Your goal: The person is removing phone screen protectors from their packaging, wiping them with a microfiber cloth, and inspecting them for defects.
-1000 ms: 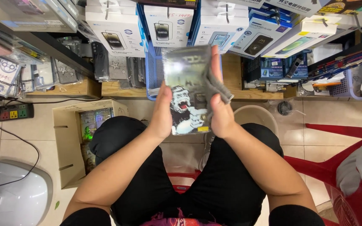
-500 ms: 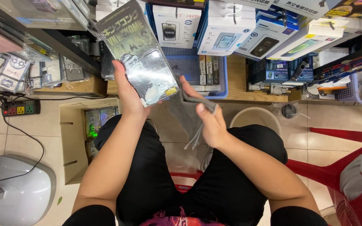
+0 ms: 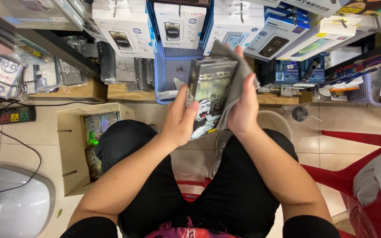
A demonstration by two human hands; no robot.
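Observation:
My left hand point(image 3: 181, 121) grips the left edge of a dark flat package point(image 3: 210, 94) printed with a white gorilla picture, held upright over my knees. My right hand point(image 3: 243, 105) is against the package's right side and holds a bundle of clear plastic sleeves point(image 3: 239, 72) that folds over its top and back. Both hands are up at chest height, in front of a blue mesh basket point(image 3: 173, 70).
An open cardboard box point(image 3: 73, 145) holding several similar dark packages sits on the floor at my left. Shelves of white boxed screen protectors point(image 3: 128, 26) fill the top. A power strip point(image 3: 14, 115), a grey appliance point(image 3: 14, 207) and a red plastic chair point(image 3: 358, 172) surround me.
My left hand has brought the dark package from upper left back to the centre. My right hand has risen with the clear sleeves and now meets the package.

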